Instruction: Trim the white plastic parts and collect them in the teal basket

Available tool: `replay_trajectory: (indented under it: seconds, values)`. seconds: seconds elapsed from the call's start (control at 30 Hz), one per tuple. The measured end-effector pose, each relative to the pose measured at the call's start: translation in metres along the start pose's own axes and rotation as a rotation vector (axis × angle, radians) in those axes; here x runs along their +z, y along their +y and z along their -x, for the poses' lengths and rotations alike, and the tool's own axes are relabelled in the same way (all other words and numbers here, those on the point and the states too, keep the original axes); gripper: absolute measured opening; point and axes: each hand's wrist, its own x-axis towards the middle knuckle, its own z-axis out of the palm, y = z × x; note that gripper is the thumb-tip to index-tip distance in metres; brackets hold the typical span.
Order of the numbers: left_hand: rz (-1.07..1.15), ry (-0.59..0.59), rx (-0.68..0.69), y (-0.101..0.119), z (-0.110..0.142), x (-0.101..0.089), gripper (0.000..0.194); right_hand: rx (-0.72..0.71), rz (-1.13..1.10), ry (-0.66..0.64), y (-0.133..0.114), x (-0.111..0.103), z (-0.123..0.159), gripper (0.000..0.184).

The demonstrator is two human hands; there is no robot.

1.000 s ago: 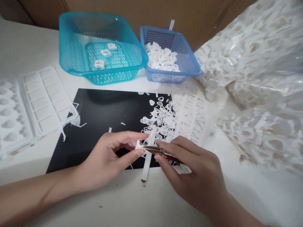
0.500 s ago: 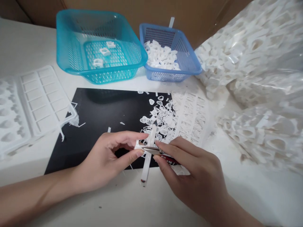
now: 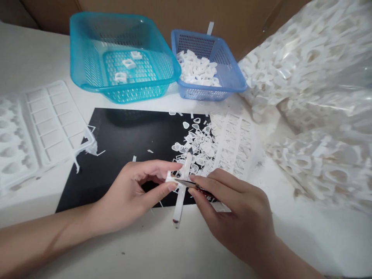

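Between thumb and fingers, my left hand (image 3: pixel 132 193) pinches a small white plastic part (image 3: pixel 169 177). My right hand (image 3: pixel 238 207) grips a craft knife (image 3: pixel 200 188) with a dark red handle, its blade tip touching the part or right at its edge. Below both hands lies a white strip-like stick (image 3: pixel 180 201) with dark ends, partly hidden by the fingers and blade. A black mat (image 3: pixel 116 135) is spread under the work. White plastic scraps (image 3: pixel 203 143) are heaped on the mat's right side.
A teal basket (image 3: pixel 124 86) with three white parts stands at the back. Beside it a blue basket (image 3: pixel 229 71) holds many white parts. Clear bags of white pieces (image 3: pixel 314 77) bulge at right. White moulded sheets (image 3: pixel 54 124) lie at left; another gridded sheet (image 3: pixel 235 139) borders the scraps.
The knife in my right hand has turned slightly, so its blade looks narrower and its handle marking no longer shows. My left hand and the part have barely moved.
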Motion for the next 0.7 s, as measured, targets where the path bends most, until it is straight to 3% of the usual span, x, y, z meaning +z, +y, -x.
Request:
replay_trajectory:
  seconds: [0.7]
  values:
    - [-0.007,-0.004,0.059,-0.0007,0.0004,-0.0018,0.03,0.03,-0.066,-0.066,0.0054,-0.0039,0.0004,0.017]
